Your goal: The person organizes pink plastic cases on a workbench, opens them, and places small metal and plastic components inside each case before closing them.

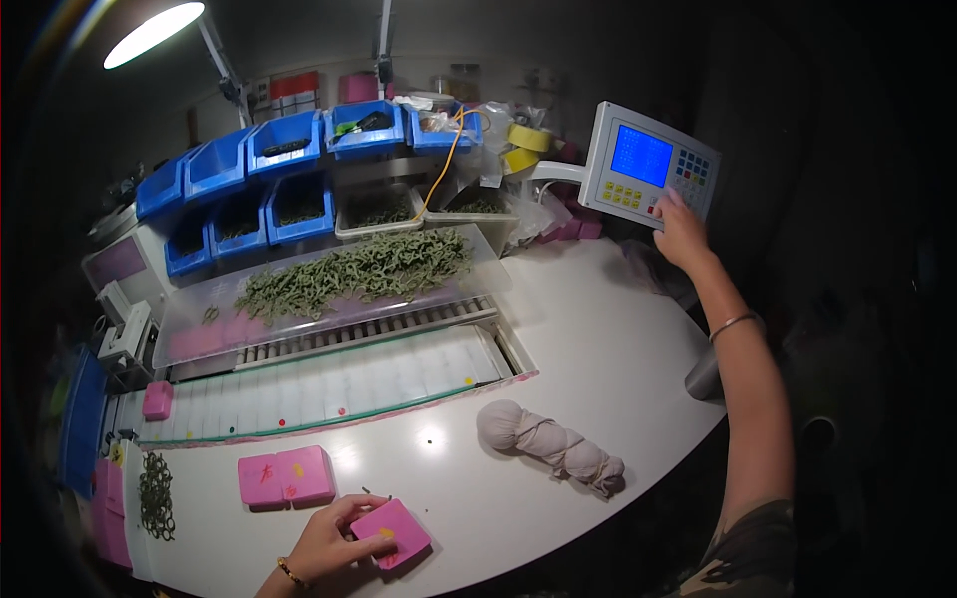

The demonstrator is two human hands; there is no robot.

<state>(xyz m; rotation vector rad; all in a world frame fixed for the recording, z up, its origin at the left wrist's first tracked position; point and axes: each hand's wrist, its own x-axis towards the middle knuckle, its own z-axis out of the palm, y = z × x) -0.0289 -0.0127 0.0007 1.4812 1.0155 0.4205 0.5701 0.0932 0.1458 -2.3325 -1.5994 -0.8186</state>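
At the lower middle, my left hand (325, 541) is closed around the edge of a pink block (402, 530) with a yellow mark, resting on the white table. Just behind it lie two more pink blocks (287, 475), side by side, marked in red and yellow. My right hand (680, 231) reaches up to a grey control panel (650, 167) at the upper right. An index finger is stretched out at the keypad's lower left, near a red key, and the hand holds nothing. The panel's blue screen (641, 156) is lit.
A wrapped cloth bundle (551, 448) lies right of centre. Behind the belt (329, 387) a clear tray (488, 267) bears a heap of twisted green pieces (359, 274). Blue bins (216, 165) stand in rows behind. Several green rings (157, 495) lie at the left.
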